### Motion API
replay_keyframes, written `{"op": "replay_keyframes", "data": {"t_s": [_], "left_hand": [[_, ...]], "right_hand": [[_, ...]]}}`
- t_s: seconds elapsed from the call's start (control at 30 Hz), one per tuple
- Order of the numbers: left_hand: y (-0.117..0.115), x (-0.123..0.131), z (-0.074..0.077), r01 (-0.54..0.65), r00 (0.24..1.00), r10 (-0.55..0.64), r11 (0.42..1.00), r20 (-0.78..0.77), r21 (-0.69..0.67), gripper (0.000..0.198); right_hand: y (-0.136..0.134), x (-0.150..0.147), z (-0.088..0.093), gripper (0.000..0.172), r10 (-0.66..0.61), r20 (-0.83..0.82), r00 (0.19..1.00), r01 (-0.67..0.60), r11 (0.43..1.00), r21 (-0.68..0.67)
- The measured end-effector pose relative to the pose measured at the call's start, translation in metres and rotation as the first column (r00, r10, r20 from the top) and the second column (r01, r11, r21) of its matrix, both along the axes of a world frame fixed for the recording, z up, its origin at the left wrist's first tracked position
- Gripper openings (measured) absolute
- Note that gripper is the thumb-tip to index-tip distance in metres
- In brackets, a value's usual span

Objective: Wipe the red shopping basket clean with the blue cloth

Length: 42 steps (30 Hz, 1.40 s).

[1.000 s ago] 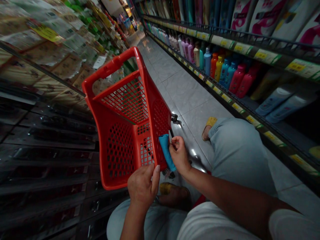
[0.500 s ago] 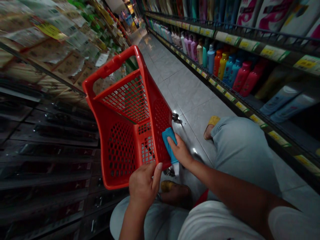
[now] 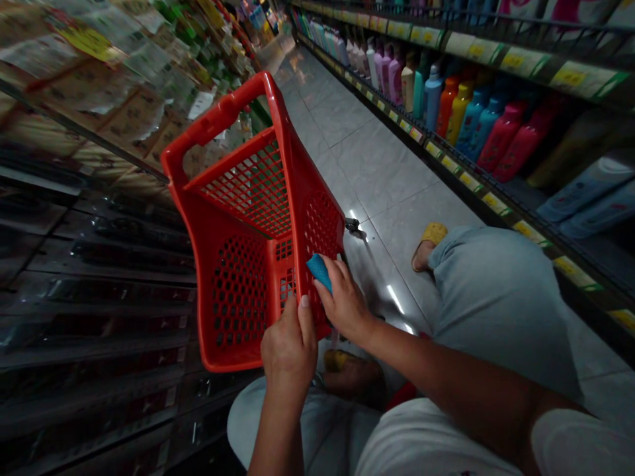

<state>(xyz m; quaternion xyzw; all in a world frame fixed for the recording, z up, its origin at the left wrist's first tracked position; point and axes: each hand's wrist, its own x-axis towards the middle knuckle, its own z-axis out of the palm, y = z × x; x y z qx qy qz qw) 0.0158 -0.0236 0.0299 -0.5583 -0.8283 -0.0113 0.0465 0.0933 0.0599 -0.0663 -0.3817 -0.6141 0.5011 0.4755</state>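
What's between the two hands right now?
The red plastic basket's perforated side wall lies between the left hand and right hand, seen in the head view.

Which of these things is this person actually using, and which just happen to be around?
In use: left hand gripping a red plastic shopping basket; right hand on a blue cloth.

Just around: shelf bottles; packaged goods; floor tiles.

A white short-sleeved top (image 3: pixel 411 439) with a loose sleeve (image 3: pixel 565 439), pale blue cropped trousers (image 3: pixel 501 304) ending above the ankle, and yellow sandals (image 3: pixel 434 233). The left hand (image 3: pixel 288 354) and right hand (image 3: pixel 344 307) are bare, as are the forearms.
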Motion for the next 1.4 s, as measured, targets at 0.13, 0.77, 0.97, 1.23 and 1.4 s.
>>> {"op": "replay_keyframes", "data": {"t_s": [0.13, 0.77, 0.97, 1.23, 1.4], "left_hand": [[0.000, 0.001, -0.003, -0.001, 1.000, 0.001, 1.000, -0.024, 0.020, 0.046], [0.001, -0.001, -0.006, 0.051, 0.993, -0.042, 0.995, -0.107, 0.084, 0.047], [-0.001, -0.001, -0.007, 0.085, 0.992, -0.076, 0.992, -0.099, 0.089, 0.051], [-0.007, -0.002, -0.009, 0.137, 0.987, -0.126, 0.984, -0.096, 0.113, 0.048], [-0.008, -0.005, -0.007, 0.183, 0.977, -0.164, 0.973, -0.135, 0.140, 0.045]], "right_hand": [[-0.021, 0.002, 0.002, 0.035, -0.075, -0.070, 0.995, 0.060, 0.980, -0.192], [-0.017, -0.022, -0.020, 0.045, -0.171, -0.060, 0.984, 0.157, 0.970, -0.185], [-0.005, -0.012, -0.024, 0.050, -0.044, -0.154, 0.987, 0.006, 0.971, -0.239], [-0.034, 0.013, 0.005, 0.043, 0.025, -0.028, 0.999, -0.019, 0.981, 0.192], [-0.035, 0.011, -0.035, 0.036, -0.065, 0.095, 0.993, 0.063, 0.998, 0.026]]}}
